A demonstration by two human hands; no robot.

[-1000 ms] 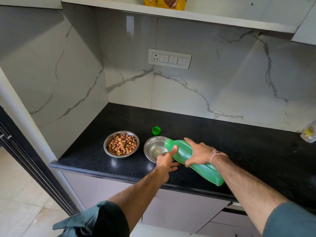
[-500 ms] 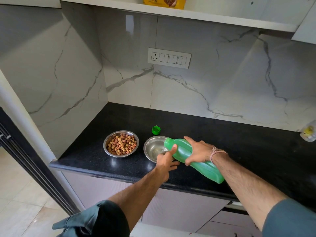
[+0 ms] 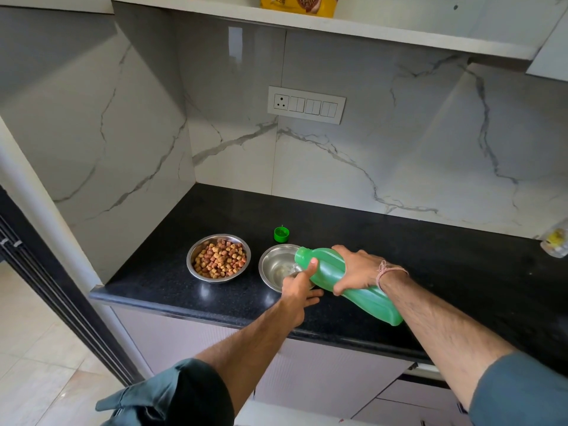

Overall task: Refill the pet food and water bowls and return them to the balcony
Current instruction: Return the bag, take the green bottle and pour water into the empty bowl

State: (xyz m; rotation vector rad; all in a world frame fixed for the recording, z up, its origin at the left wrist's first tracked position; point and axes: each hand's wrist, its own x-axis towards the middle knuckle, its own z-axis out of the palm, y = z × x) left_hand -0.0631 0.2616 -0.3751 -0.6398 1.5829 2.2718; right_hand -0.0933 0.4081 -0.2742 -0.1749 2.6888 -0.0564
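Bowls sit side by side on the black counter (image 3: 461, 272), near its front edge: two of them, both shiny metal. The left bowl (image 3: 218, 258) is already full of brown food bits. The right bowl (image 3: 278, 265) is the water one, and it looks almost empty, with only a little wet shine at the bottom. One green bottle (image 3: 347, 284) is tipped over it, mouth down at the bowl's rim. The right hand (image 3: 356, 269) is wrapped around the bottle's middle. The left hand (image 3: 299, 287) is closed on the bottle's neck, thumb on top, to steady it. To pour well, I think the bottle should tip up slowly, with the mouth kept over the middle of the bowl, so no water splashes on the counter. Stop before the water gets near the rim, because the bowl must be carried after. One green cap (image 3: 281, 234) lies just behind the water bowl, ready to go back on.
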